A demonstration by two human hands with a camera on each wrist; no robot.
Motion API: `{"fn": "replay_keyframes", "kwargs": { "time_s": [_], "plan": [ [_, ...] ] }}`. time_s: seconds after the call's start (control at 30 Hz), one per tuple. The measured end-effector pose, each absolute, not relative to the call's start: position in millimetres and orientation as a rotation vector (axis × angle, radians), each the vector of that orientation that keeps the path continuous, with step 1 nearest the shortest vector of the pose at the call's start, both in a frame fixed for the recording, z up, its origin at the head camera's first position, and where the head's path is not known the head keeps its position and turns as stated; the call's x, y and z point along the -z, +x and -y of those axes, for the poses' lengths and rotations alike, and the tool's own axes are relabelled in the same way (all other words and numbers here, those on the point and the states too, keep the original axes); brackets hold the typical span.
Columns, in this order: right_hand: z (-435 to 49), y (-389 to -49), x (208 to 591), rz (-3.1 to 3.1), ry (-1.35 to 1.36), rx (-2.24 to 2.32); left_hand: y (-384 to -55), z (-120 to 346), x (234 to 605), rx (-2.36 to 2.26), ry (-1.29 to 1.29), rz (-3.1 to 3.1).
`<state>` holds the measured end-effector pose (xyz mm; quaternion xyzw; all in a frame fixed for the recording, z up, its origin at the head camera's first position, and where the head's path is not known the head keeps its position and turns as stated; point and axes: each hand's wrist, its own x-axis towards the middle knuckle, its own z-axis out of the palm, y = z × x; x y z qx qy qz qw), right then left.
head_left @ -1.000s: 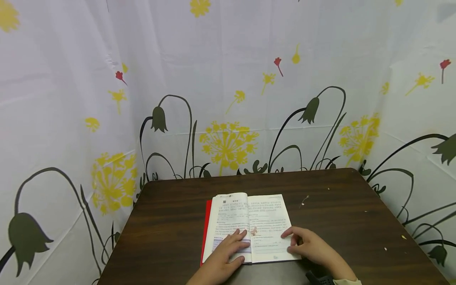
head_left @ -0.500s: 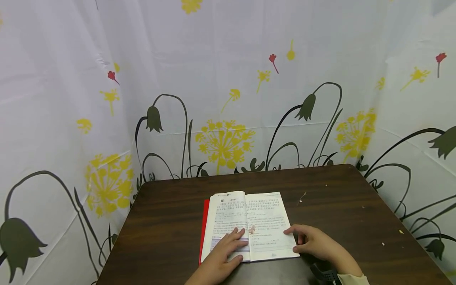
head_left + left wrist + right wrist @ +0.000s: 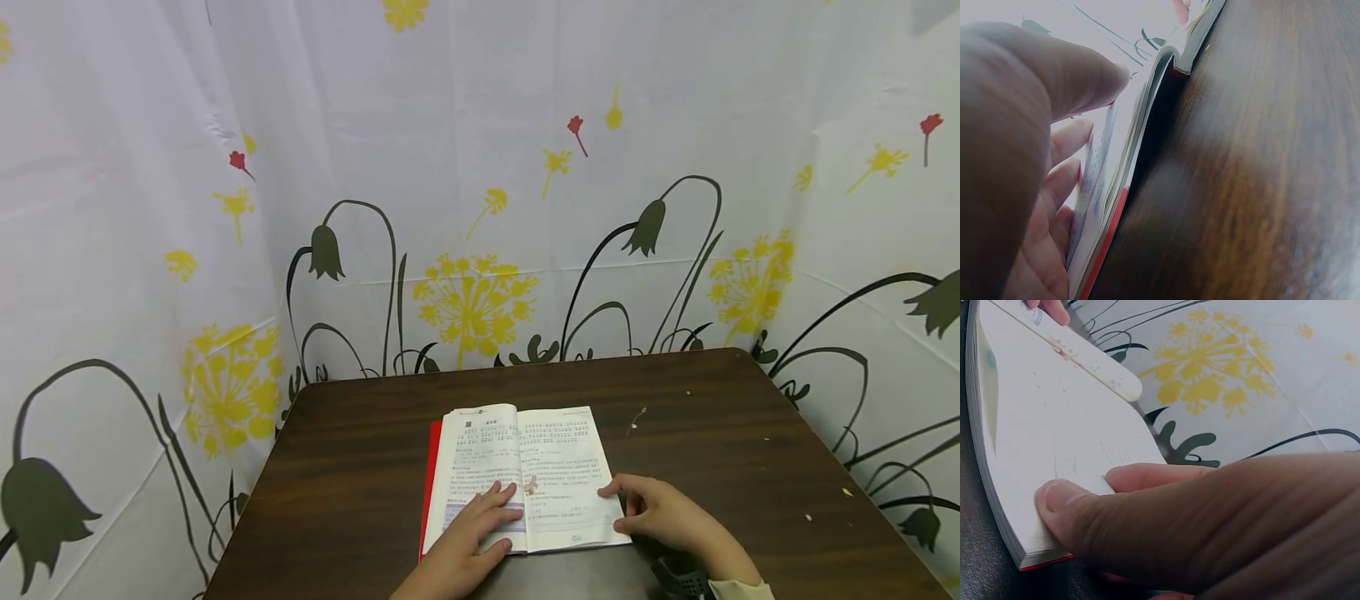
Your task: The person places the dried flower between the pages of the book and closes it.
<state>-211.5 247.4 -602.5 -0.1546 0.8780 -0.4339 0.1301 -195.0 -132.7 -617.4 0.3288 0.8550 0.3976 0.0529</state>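
Observation:
An open book (image 3: 558, 450) with printed pages and a red cover (image 3: 432, 467) lies on the dark wooden table. My left hand (image 3: 472, 533) rests on the lower left page with fingers spread; in the left wrist view its thumb (image 3: 1088, 75) and fingertips lie over the page. At the lower right edge of the book is my right hand (image 3: 660, 517), its thumb and index finger pinching the edge. The right wrist view has the right thumb (image 3: 1063, 500) on the page near the corner, the other fingers mostly hidden beneath the hand.
The brown table (image 3: 360, 467) extends around the book, with small light scraps (image 3: 634, 421) on its right side. Behind it hangs a white curtain (image 3: 480, 167) printed with flowers. A dark band (image 3: 681, 579) is around the right wrist.
The head view has shifted slightly, moving the scene a little left. My right hand sits slightly farther right at the book's edge than one second ago; the left hand has stayed on its page.

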Motion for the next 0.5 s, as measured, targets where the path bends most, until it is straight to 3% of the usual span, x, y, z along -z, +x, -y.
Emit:
{"fn": "replay_keyframes", "kwargs": {
  "time_s": [0.5],
  "plan": [
    [-229, -216, 614, -2.869, -0.531, 1.285, -194, 131, 616, -1.235, 1.051, -2.618]
  ]
}}
